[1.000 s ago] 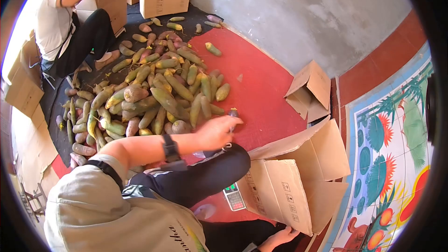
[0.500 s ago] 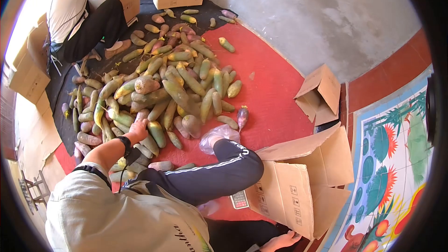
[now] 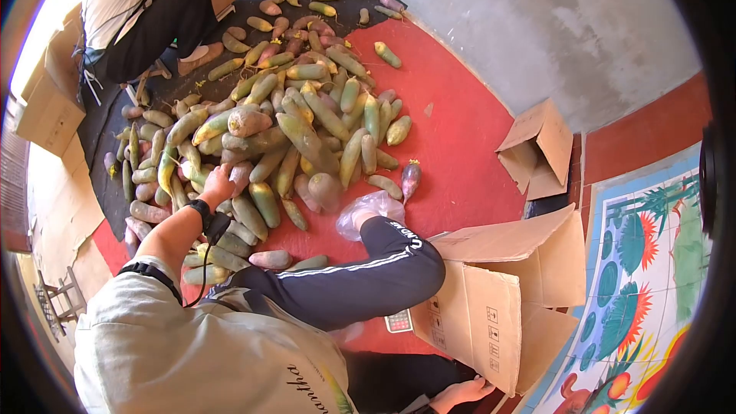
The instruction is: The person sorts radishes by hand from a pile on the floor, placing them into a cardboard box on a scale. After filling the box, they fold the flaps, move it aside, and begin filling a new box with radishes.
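Observation:
My left hand (image 3: 220,186) reaches into a large heap of green and purplish radishes (image 3: 307,134). Its fingers curl over a radish beside a pinkish radish (image 3: 240,175); the held one is mostly hidden under the hand. At the lower right, my right hand (image 3: 462,394) is at the bottom edge of an open cardboard box (image 3: 479,318), fingers bent against it. The box lies tilted with its flaps spread. Between the box and my knee, part of a scale with a keypad (image 3: 398,322) shows.
A clear plastic bag (image 3: 372,211) lies by my foot, near a single purple radish (image 3: 412,180). A smaller open carton (image 3: 539,149) stands by the painted tile wall (image 3: 644,261). Another person (image 3: 153,23) sits at the upper left among cartons. Red and black sheets cover the floor.
My left hand has shifted up and left over the heap, its fingers now more curled. The view has tilted slightly. My right hand stays at the box edge.

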Available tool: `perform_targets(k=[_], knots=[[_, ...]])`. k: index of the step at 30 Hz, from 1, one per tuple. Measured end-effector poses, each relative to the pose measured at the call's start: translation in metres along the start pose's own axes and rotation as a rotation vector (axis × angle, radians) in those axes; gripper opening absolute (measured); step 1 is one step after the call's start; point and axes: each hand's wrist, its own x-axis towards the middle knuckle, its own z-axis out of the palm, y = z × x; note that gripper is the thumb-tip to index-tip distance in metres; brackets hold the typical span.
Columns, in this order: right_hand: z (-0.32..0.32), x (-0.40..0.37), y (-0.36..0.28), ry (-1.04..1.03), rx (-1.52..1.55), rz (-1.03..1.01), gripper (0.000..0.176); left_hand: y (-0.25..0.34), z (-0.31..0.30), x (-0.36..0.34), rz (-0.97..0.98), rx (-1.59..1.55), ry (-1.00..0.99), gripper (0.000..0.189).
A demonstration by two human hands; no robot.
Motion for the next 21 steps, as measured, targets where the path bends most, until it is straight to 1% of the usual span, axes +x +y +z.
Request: perform_targets(k=[1,3,5,7,9,10,11,13,14,15,17,18,19,21], knots=[[0.0,0.0,0.0,-0.005,-0.011,-0.01,0.037,-0.001,0.002,-0.006,-0.004,0.036,0.007,0.036],[0.002,0.0,-0.002,-0.015,-0.025,-0.021,0.038,0.001,0.002,-0.016,-0.035,0.004,-0.035,0.035],[0.004,-0.001,-0.005,0.009,-0.052,-0.014,0.038,0.001,0.004,-0.021,-0.185,0.036,-0.156,0.033],[0.004,0.0,-0.003,0.0,-0.051,-0.009,0.038,-0.014,0.026,-0.017,-0.201,0.051,-0.162,0.033],[0.003,0.002,-0.001,-0.014,-0.051,-0.003,0.039,-0.02,0.033,-0.019,-0.316,0.017,-0.201,0.035],[0.003,0.003,-0.001,-0.008,-0.054,0.011,0.039,-0.001,0.015,-0.028,-0.34,0.041,-0.243,0.029],[0.004,0.003,-0.001,-0.001,-0.057,0.025,0.039,-0.007,0.018,-0.027,-0.345,0.044,-0.246,0.029],[0.005,0.002,-0.001,0.006,-0.056,0.021,0.039,-0.023,0.027,-0.025,-0.284,0.075,-0.395,0.029],[0.005,0.002,-0.002,0.016,-0.05,0.017,0.039,-0.027,0.03,-0.026,-0.232,0.139,-0.417,0.028],[0.005,0.002,-0.002,0.014,-0.054,0.016,0.039,-0.031,0.032,-0.028,-0.235,0.14,-0.421,0.028],[0.003,0.005,0.001,0.017,-0.081,0.033,0.039,-0.031,0.027,-0.032,-0.213,0.18,-0.178,0.029],[0.002,0.007,0.004,0.015,-0.084,0.031,0.039,-0.029,0.023,-0.033,-0.212,0.172,-0.112,0.03],[0.002,0.008,0.005,0.013,-0.084,0.03,0.038,-0.021,0.009,-0.034,-0.214,0.171,-0.116,0.03],[0.003,0.007,0.004,0.011,-0.085,0.029,0.038,-0.009,-0.012,-0.031,-0.018,0.377,-0.069,0.034]])
